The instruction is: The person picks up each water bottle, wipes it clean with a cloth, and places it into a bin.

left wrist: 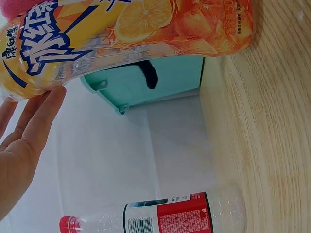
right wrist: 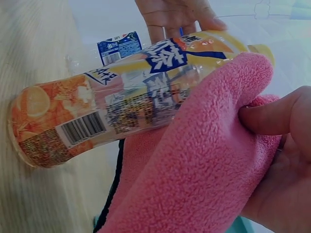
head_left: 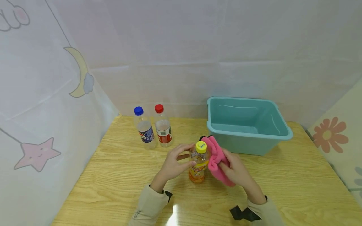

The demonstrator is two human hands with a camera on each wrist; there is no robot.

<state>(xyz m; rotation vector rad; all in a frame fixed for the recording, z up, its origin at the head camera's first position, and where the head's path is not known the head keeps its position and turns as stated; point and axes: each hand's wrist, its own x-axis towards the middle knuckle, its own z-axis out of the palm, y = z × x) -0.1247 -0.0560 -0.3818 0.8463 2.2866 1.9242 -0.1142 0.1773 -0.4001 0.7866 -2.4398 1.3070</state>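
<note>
A clear plastic drink bottle (head_left: 197, 168) with a yellow cap and orange-and-yellow label stands upright on the table. My left hand (head_left: 176, 161) holds it from the left near its shoulder, thumb in front and fingers behind. The left wrist view shows fingertips against the upper label of the bottle (left wrist: 146, 29). In my right hand (head_left: 236, 168) is a bunched pink cloth (head_left: 216, 160) with dark edging, pinched by the thumb and fingers. That cloth (right wrist: 209, 145) lies against the bottle's right side (right wrist: 126, 109), covering part of it.
Behind and left stand a blue-capped bottle (head_left: 145, 131) and a red-capped bottle (head_left: 163, 128), side by side. A teal plastic bin (head_left: 240, 142) sits at the back right of the wooden table (head_left: 118, 182). Printed white fabric (head_left: 169, 47) hangs behind.
</note>
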